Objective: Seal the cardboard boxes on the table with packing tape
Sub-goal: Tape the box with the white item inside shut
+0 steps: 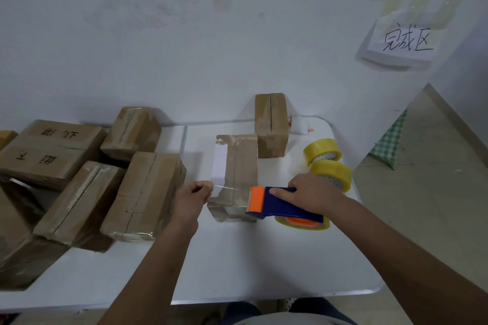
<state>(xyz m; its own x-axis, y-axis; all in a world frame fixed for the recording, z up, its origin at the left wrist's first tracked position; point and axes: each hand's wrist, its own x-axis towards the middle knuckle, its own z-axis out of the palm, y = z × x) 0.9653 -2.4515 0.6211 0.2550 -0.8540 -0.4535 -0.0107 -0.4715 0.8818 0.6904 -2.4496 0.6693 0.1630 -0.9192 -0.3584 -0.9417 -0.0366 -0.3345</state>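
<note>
A small cardboard box (239, 166) with a white label lies in the middle of the white table (237, 258). My right hand (311, 192) grips a blue and orange tape dispenser (280, 203) at the box's near right corner. A strip of clear tape (227, 188) stretches from the dispenser across the box's near end. My left hand (191, 196) pinches the free end of that strip just left of the box.
Several cardboard boxes (142, 192) crowd the table's left side. Another box (272, 124) stands at the back by the wall. Two yellow tape rolls (328, 161) sit at the right edge, beyond my right hand. A paper sign (401, 42) is taped to the wall.
</note>
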